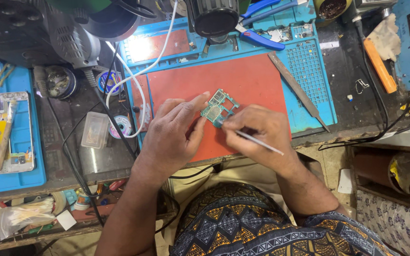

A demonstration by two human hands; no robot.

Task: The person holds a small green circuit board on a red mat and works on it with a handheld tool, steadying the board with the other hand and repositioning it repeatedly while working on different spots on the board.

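Fingers of the left hand point(174, 135) pinch a small green circuit board point(219, 108) by its edge, holding it just above the red work mat point(243, 78). Right hand point(257, 130) fingers press together around a thin metal tool point(259, 142), its tip hidden at the board. A slip could likely scratch the board. Blue-handled pliers point(262, 40) and a metal file point(297, 90) lie beyond.

Blue-handled pliers point(262, 39) at the far edge of the blue work mat point(309, 71). Flat metal file point(297, 90) lying diagonally on the mat's right part. Orange-handled tool point(379, 65) on the dark counter point(352, 111), right. White cable point(141, 80) across the left. Phone frame point(10, 132) on the far-left blue mat point(29, 178). Clear plastic box point(94, 130) beside solder spool point(122, 125).
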